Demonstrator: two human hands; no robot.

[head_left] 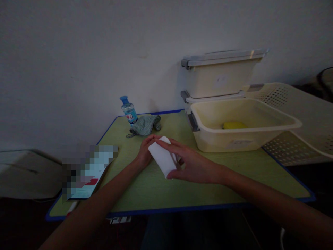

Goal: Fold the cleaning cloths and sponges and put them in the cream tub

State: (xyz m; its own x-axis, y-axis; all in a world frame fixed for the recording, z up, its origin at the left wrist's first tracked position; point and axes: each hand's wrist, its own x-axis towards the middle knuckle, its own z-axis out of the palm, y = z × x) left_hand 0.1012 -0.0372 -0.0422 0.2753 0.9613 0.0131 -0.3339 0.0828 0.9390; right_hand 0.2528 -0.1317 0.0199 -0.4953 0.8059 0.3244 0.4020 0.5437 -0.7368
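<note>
A small white box-like object (162,158), smooth and tilted, is held up over the green table (156,194). My right hand (194,163) grips it from the right, thumb at its lower corner and fingers over its upper edge. On its far left side my left hand (147,151) curls against it, with part of the fingers hidden behind the object. Just beyond the hands lies a crumpled grey-green cloth (144,125). Behind that cloth stands a clear bottle (129,111) with a blue cap and blue label.
At the right sits a cream basin (215,140) with a yellow item (235,125) inside. Lidded bins (221,78) are stacked behind it, and a perforated basket (299,104) leans beyond. A lit tablet-like screen (96,170), partly pixelated, is on the left. The wall borders the table's back.
</note>
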